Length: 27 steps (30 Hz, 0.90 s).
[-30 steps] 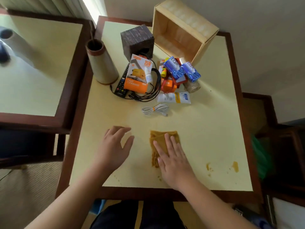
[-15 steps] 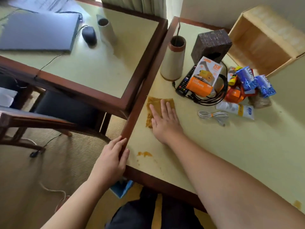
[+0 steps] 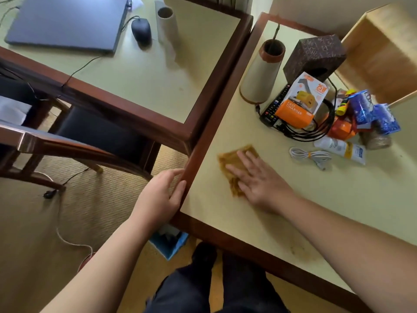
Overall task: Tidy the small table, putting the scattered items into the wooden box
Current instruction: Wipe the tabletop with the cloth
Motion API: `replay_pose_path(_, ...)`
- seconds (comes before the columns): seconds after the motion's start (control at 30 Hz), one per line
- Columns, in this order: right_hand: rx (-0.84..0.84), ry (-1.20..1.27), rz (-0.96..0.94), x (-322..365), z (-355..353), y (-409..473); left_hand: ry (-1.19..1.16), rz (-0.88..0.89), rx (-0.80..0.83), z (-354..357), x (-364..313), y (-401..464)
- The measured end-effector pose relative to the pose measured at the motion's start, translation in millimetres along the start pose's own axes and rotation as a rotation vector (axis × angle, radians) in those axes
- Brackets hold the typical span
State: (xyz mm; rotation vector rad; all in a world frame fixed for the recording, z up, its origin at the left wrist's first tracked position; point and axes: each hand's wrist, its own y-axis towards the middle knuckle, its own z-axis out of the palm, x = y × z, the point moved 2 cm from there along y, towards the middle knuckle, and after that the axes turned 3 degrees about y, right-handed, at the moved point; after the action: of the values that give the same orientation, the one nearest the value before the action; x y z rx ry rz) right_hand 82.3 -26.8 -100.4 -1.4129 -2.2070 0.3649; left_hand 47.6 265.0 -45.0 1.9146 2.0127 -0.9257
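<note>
Wooden box [image 3: 381, 55] lies on its side at the table's [image 3: 282, 206] far right corner, opening toward the clutter. Scattered items sit just before it: orange charger box [image 3: 297, 102], blue packets [image 3: 372, 114], white tube [image 3: 340, 149], white cable [image 3: 309, 155]. Nearer, right hand [image 3: 255, 179] presses flat, fingers straight, on a yellow cloth [image 3: 234, 163]. Left hand [image 3: 161, 195] curls its fingers round the table's left edge.

Wooden box [image 3: 383, 55] beside cluttered items [image 3: 334, 118]

Cloth [image 3: 234, 159] on table [image 3: 338, 199], item pile [image 3: 327, 118] behind, wooden box [image 3: 381, 55] far right
</note>
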Motion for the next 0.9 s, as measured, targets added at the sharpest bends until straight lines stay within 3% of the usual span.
replay_pose_path(0.07, -0.122, 0.116, 0.27, 15.6, -7.8, 34.0, -0.004, 0.032, -0.003, 1.7, -8.6, 8.8)
replay_pose_path(0.13, -0.164, 0.169, 0.365, 61.1, -4.9, 50.6, -0.03, 0.046, -0.024, 4.4, -15.0, 18.1)
replay_pose_path(0.27, 0.017, 0.065, -0.132, 135.6, 39.5, -15.0, -0.088, 0.063, -0.067, 9.6, -26.2, 35.5)
replay_pose_path(0.37, 0.108, 0.062, -0.168, 83.0, 49.8, -80.1, -0.061, 0.074, -0.071, 17.6, -35.8, 45.5)
replay_pose_path(0.5, -0.064, 0.128, 0.251, -30.9, 38.8, -105.5, 0.022, 0.186, -0.008, 46.0, -44.1, 53.3)
replay_pose_path(0.6, -0.267, 0.316, 0.66, -35.1, 36.5, -84.7, 0.112, 0.239, 0.018, 69.4, -54.7, 56.0)
replay_pose_path(0.63, -0.289, 0.349, 0.711, -16.6, 39.6, -76.4, 0.134, 0.239, 0.015, 75.8, -60.2, 57.3)
replay_pose_path(0.67, -0.278, 0.353, 0.673, 7.6, 45.5, -72.4, 0.162, 0.235, 0.016, 82.2, -65.8, 59.3)
replay_pose_path(0.8, -0.1, 0.247, 0.143, 59.0, 78.6, -126.4, 0.372, 0.238, 0.135, 105.8, -87.4, 70.0)
replay_pose_path(0.83, -0.077, 0.242, 0.128, 42.5, 81.8, -149.7, 0.434, 0.236, 0.155, 109.7, -91.4, 70.4)
replay_pose_path(0.9, -0.051, 0.24, 0.281, -10.0, 87.3, -194.1, 0.523, 0.224, 0.161, 115.4, -96.8, 68.6)
